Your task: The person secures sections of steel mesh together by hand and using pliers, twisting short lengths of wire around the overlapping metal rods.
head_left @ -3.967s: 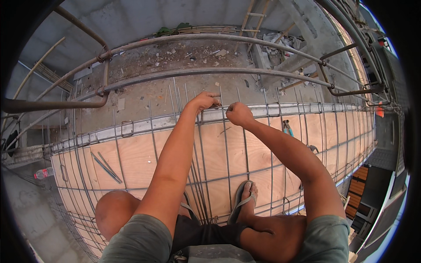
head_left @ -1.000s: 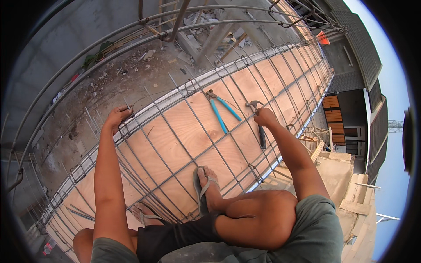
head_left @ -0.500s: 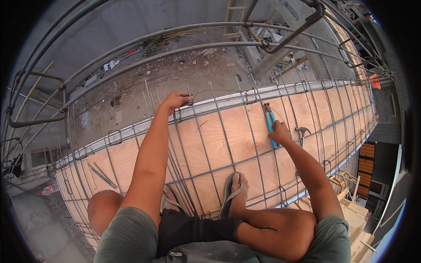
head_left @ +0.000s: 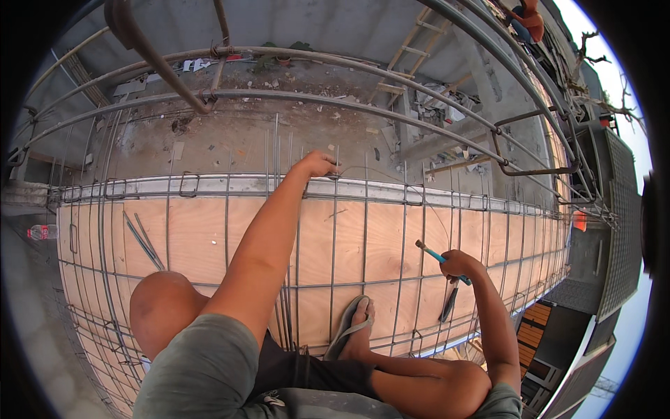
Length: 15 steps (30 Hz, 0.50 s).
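My left hand point(head_left: 319, 165) reaches to the far edge of the rebar mesh point(head_left: 366, 230), its fingers closed on a thin tie wire point(head_left: 371, 168) at a crossing of bars. From there the wire arcs right and bends down toward my right hand point(head_left: 460, 265). That hand grips nippers point(head_left: 433, 253) by their teal handles, with the jaws pointing up and left above the plywood point(head_left: 384, 216). The jaws look closed. A dark tool handle point(head_left: 448, 307) lies on the mesh just below my right hand; its upper part is hidden.
Loose short bars point(head_left: 144, 241) lie at the left. Bent steel rails point(head_left: 300, 98) cross above the far edge, beyond which a debris-strewn floor point(head_left: 230, 143) lies lower. My sandaled foot point(head_left: 357, 321) stands on the mesh. Another person point(head_left: 529, 22) is at the far right.
My view has turned, so the deck now lies level. My right hand has drawn the nippers nearer and tilted them left, away from the mesh bars. My left hand stays at the far edge.
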Motion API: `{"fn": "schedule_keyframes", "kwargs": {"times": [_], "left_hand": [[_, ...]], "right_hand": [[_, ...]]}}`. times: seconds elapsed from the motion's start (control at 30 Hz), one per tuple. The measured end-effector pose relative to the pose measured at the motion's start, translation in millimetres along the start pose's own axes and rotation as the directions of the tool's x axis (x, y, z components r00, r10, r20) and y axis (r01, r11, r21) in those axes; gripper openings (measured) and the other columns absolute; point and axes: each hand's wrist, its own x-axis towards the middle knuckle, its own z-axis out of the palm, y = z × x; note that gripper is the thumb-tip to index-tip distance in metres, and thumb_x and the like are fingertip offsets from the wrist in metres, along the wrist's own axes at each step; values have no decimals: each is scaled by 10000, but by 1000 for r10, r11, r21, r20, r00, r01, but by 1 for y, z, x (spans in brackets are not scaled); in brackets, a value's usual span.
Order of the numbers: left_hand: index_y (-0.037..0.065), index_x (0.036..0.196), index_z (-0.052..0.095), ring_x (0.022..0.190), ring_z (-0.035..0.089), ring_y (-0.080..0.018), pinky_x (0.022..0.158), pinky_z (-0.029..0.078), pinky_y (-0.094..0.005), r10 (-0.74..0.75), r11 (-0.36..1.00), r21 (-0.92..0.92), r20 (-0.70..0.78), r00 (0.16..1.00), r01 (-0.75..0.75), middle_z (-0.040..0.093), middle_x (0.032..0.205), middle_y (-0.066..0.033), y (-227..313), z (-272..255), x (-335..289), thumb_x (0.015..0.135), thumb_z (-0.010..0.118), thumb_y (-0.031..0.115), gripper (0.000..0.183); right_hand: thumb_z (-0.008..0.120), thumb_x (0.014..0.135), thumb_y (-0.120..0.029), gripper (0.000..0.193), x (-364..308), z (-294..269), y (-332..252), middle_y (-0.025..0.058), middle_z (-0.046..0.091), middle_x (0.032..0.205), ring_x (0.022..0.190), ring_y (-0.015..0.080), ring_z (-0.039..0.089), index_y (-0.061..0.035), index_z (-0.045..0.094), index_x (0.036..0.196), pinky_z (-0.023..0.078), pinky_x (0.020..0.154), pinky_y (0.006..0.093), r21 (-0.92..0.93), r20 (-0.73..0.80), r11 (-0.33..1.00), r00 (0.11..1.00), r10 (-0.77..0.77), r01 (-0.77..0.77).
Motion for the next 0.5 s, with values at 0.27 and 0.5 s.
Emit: {"fn": "schedule_keyframes", "kwargs": {"times": [0.27, 0.5], "left_hand": [[32, 1136, 781, 875, 720, -193, 803, 551, -332, 69, 985, 162, -58, 996, -59, 779, 986, -141, -2, 18, 21, 804, 806, 111, 342], [130, 1070, 814, 843, 700, -212, 796, 535, -353, 93, 943, 328, -86, 992, -60, 775, 941, -120, 4, 23, 9, 774, 836, 224, 312]], "right_hand": [[737, 758, -201, 62, -52, -44, -149, 35, 574, 1082, 1022, 239, 569, -168, 781, 787, 466, 799, 373, -881, -250, 447, 648, -720, 156], [674, 813, -231, 123, -22, -68, -250, -9, 550, 1055, 1043, 181, 498, -176, 780, 783, 402, 786, 329, -990, -39, -37, 520, -853, -134]]}}
